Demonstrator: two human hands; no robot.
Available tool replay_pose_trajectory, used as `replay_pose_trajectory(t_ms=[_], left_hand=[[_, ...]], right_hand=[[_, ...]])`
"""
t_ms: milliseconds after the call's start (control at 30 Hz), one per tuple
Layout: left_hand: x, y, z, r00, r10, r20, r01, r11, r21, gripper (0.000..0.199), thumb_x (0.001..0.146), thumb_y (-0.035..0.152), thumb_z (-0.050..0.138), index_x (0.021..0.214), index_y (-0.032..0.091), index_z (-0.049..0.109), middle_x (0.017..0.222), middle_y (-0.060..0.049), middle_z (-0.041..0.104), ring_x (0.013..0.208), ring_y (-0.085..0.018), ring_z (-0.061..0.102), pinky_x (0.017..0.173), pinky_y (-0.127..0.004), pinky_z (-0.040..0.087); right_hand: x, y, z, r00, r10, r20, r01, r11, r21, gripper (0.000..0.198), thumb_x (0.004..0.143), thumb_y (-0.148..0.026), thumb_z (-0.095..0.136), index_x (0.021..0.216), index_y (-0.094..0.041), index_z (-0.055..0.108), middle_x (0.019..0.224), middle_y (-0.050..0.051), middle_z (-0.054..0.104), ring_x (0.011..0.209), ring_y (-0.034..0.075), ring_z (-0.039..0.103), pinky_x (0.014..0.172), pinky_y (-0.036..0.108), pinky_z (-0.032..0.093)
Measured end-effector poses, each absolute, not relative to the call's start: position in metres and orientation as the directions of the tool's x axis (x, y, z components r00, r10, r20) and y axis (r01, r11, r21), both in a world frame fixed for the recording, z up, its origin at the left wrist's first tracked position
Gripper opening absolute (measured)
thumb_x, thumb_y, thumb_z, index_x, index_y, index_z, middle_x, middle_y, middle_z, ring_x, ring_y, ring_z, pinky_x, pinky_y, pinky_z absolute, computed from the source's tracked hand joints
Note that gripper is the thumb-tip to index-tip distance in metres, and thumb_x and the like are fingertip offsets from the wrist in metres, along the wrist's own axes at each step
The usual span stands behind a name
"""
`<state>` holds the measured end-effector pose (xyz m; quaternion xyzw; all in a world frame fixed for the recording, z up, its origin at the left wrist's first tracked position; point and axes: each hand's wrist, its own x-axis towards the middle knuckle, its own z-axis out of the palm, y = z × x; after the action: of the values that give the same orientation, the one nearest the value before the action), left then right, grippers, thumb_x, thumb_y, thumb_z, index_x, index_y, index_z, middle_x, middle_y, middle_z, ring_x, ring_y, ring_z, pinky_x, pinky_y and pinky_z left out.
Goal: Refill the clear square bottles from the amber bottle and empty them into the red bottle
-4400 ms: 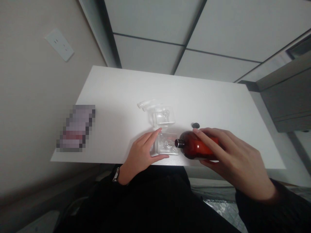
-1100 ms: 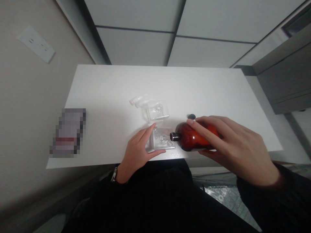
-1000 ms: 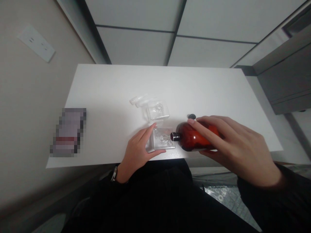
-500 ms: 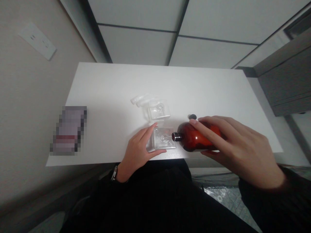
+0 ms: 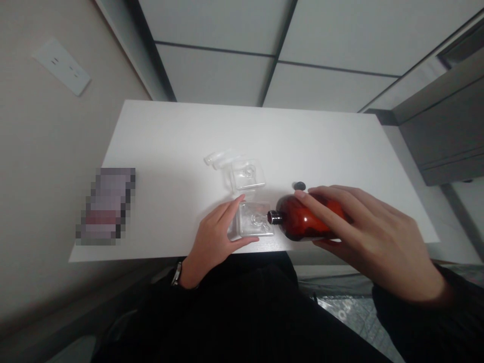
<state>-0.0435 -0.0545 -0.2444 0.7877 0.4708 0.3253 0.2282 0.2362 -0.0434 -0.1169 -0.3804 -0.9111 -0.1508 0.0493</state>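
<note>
My right hand (image 5: 372, 227) is wrapped round a reddish-brown bottle (image 5: 302, 217), tipped nearly on its side. Its uncapped black-ringed mouth points left, at the neck of a clear square bottle (image 5: 249, 227). I cannot make out a stream of liquid between them. Thumb and fingers of my left hand (image 5: 214, 229) grip that square bottle from two sides near the table's front edge. Just behind it stands a second clear square bottle (image 5: 247, 174) with an open neck. A small dark cap (image 5: 300, 186) lies beyond the brown bottle.
Clear tube-like pieces (image 5: 223, 159) lie behind the second square bottle, their kind unclear. A pixelated flat object (image 5: 106, 204) is at the left end of the white table (image 5: 170, 131). A wall with a socket plate (image 5: 62, 65) borders the left; pale panels stand behind.
Both hands keep their places on the two bottles, and the brown bottle stays tipped. The whole view has shifted slightly, so everything sits a little lower.
</note>
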Motion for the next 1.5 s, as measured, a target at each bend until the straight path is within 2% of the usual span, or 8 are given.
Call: replay_pose_trajectory(t_ms=[267, 1067, 1500], left_hand=[[-0.0440, -0.0542, -0.2443, 0.349, 0.890, 0.294, 0.593, -0.453, 0.666, 0.084, 0.092, 0.068, 0.071, 0.157, 0.019, 0.048, 0.144, -0.018, 0.070, 0.131, -0.034, 0.070, 0.110, -0.049, 0.060], [-0.0436, -0.0537, -0.2451, 0.347, 0.885, 0.312, 0.586, -0.464, 0.664, 0.085, 0.090, 0.067, 0.072, 0.157, 0.020, 0.047, 0.142, -0.017, 0.071, 0.129, -0.033, 0.071, 0.108, -0.048, 0.060], [-0.0435, -0.0535, -0.2452, 0.347, 0.885, 0.310, 0.582, -0.463, 0.668, 0.084, 0.091, 0.069, 0.070, 0.156, 0.018, 0.049, 0.143, -0.018, 0.070, 0.130, -0.033, 0.071, 0.109, -0.047, 0.060]], right_hand=[[0.2365, -0.0435, -0.1154, -0.706, 0.682, 0.193, 0.708, 0.666, 0.236, 0.055, 0.098, -0.012, 0.061, 0.151, -0.015, 0.049, 0.125, 0.017, 0.072, 0.108, 0.033, 0.069, 0.078, 0.041, 0.059], [0.2403, -0.0441, -0.1146, -0.699, 0.688, 0.196, 0.715, 0.662, 0.226, 0.061, 0.099, -0.020, 0.065, 0.157, -0.018, 0.046, 0.129, 0.015, 0.072, 0.109, 0.033, 0.069, 0.078, 0.041, 0.058], [0.2376, -0.0434, -0.1089, -0.716, 0.671, 0.193, 0.696, 0.667, 0.265, 0.055, 0.097, -0.017, 0.065, 0.150, -0.015, 0.052, 0.125, 0.017, 0.073, 0.105, 0.034, 0.069, 0.074, 0.041, 0.057]])
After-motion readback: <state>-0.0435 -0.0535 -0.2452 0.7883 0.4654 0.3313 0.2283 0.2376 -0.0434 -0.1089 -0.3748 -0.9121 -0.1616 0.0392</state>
